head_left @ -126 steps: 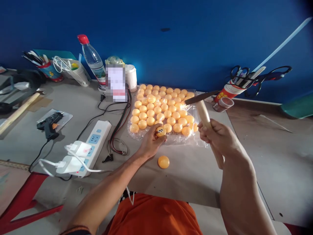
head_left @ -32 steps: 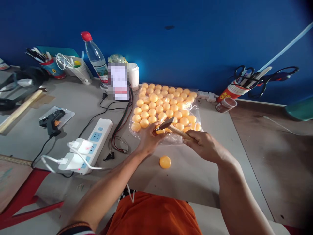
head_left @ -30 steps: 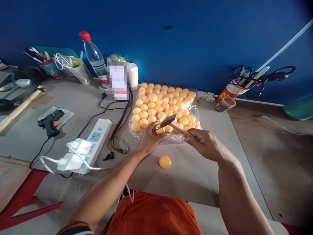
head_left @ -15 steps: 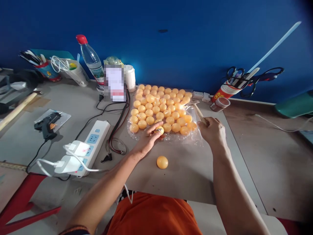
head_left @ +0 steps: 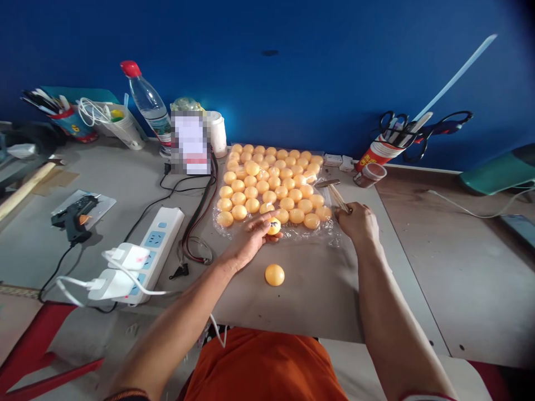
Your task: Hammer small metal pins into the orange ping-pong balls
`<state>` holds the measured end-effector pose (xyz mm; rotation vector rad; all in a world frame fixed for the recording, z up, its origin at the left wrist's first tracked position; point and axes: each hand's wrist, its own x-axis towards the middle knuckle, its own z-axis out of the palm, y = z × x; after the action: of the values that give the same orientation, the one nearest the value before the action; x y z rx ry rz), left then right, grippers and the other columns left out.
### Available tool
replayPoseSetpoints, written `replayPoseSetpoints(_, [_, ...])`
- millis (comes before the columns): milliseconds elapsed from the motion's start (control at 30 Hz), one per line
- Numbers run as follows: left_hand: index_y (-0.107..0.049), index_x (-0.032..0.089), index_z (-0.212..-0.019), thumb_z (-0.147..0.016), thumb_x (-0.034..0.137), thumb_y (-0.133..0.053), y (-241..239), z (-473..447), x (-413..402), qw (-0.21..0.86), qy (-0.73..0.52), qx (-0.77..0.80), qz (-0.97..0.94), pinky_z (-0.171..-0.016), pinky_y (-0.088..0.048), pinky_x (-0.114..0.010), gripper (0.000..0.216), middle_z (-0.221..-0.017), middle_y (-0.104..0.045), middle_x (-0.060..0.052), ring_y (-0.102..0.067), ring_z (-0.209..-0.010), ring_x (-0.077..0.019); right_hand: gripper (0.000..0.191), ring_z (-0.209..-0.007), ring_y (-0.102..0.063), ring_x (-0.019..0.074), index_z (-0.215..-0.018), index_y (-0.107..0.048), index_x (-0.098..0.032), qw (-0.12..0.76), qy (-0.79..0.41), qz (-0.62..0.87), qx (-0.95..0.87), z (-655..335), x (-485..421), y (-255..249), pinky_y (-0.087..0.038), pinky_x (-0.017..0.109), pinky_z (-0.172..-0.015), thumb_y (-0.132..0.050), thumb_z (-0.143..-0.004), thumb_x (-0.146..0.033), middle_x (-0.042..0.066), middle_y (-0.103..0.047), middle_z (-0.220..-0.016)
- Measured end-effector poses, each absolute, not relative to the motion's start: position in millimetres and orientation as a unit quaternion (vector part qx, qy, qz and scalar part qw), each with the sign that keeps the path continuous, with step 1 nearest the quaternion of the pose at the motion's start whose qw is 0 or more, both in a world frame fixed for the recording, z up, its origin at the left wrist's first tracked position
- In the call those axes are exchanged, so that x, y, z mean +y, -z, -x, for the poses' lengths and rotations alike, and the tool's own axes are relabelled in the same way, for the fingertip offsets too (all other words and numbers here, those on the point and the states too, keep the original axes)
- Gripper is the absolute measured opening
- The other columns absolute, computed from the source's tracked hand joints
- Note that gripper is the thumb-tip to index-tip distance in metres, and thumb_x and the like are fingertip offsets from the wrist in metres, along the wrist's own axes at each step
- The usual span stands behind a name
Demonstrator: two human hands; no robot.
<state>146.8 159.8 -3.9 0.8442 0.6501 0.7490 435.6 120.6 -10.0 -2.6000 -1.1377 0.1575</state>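
Observation:
My left hand [head_left: 253,236] is closed on an orange ping-pong ball [head_left: 274,225] with dark print on its upper side. It is just in front of a clear plastic bag [head_left: 292,233] filled with rows of similar orange balls [head_left: 270,196]. A single loose ball [head_left: 275,275] lies on the table nearer to me. At the bag's right edge, my right hand [head_left: 358,221] grips the wooden handle of a small hammer [head_left: 339,198]. The hammer's dark metal head points away from me, beside the bag.
On the left are a power strip [head_left: 161,236] with white chargers, a black glue gun [head_left: 77,218] and cables. A bottle [head_left: 152,108], a phone [head_left: 191,143] and a white container [head_left: 216,133] stand at the back. A cup of scissors [head_left: 382,151] and a small jar [head_left: 370,175] are back right.
My left hand has come slightly toward me with the ball, turning it a little. The hammer head has tilted and dropped slightly in my right hand. The view has shifted a bit.

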Motion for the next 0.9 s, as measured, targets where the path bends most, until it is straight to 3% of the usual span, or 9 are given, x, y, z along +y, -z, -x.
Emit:
replayPoseSetpoints(367, [-0.068,0.016,-0.104,-0.069,0.037,-0.085,0.9,-144.1,161.6,0.829,-0.347,0.272,-0.344,-0.077,-0.054,-0.033,0.044,-0.088,-0.070,-0.004,-0.071,-0.077,-0.0174,0.039,-0.092,-0.062,0.0299,-0.107,-0.071,-0.015,0.140,-0.058,0.903,-0.402,-434.8,121.5,15.3,-0.046,0.040,-0.080,-0.052,-0.081,-0.037,0.018,-0.066,-0.102])
replayPoseSetpoints(433, [-0.067,0.016,-0.101,-0.069,0.036,-0.085,0.7,-143.7,161.9,0.826,-0.350,0.268,-0.351,-0.076,-0.054,-0.032,0.042,-0.087,-0.068,-0.003,-0.070,-0.077,-0.0170,0.038,-0.095,-0.061,0.0297,-0.107,-0.071,-0.015,0.184,-0.032,0.899,-0.395,-433.9,121.9,14.3,-0.046,0.042,-0.085,-0.054,-0.080,-0.036,0.017,-0.066,-0.102])
replayPoseSetpoints(533, [-0.066,0.016,-0.102,-0.072,0.036,-0.083,-0.2,-142.6,162.2,0.823,-0.354,0.269,-0.354,-0.074,-0.054,-0.031,0.040,-0.087,-0.067,-0.003,-0.069,-0.075,-0.0162,0.035,-0.087,-0.061,0.0250,-0.104,-0.071,-0.014,0.326,0.005,0.854,-0.404,-425.9,119.4,3.0,-0.049,0.040,-0.085,-0.056,-0.078,-0.033,0.014,-0.065,-0.101])
replayPoseSetpoints(633, [-0.065,0.017,-0.104,-0.073,0.036,-0.082,-1.8,-141.5,163.3,0.819,-0.365,0.276,-0.347,-0.071,-0.054,-0.029,0.040,-0.084,-0.067,-0.002,-0.068,-0.072,-0.0143,0.033,-0.072,-0.061,0.0193,-0.107,-0.069,-0.018,0.424,-0.126,0.757,-0.482,-408.8,110.9,-18.3,-0.052,0.035,-0.073,-0.056,-0.083,-0.036,0.006,-0.068,-0.088])
replayPoseSetpoints(767, [-0.064,0.018,-0.100,-0.070,0.037,-0.084,-6.4,-140.4,166.3,0.803,-0.404,0.285,-0.334,-0.066,-0.052,-0.025,0.041,-0.083,-0.067,0.000,-0.066,-0.068,-0.0121,0.021,-0.078,-0.066,0.0176,-0.092,-0.071,-0.019,0.295,-0.393,0.559,-0.668,-379.5,99.3,-41.8,-0.053,0.030,-0.074,-0.055,-0.089,-0.033,0.005,-0.071,-0.088])
replayPoseSetpoints(900, [-0.063,0.019,-0.100,-0.070,0.036,-0.084,-10.1,-138.9,168.6,0.793,-0.426,0.283,-0.331,-0.066,-0.052,-0.024,0.040,-0.087,-0.067,-0.001,-0.065,-0.068,-0.0109,0.018,-0.088,-0.068,0.0191,-0.091,-0.071,-0.021,0.212,-0.353,0.515,-0.752,-358.6,98.7,-40.9,-0.053,0.031,-0.078,-0.053,-0.089,-0.022,0.006,-0.074,-0.097])
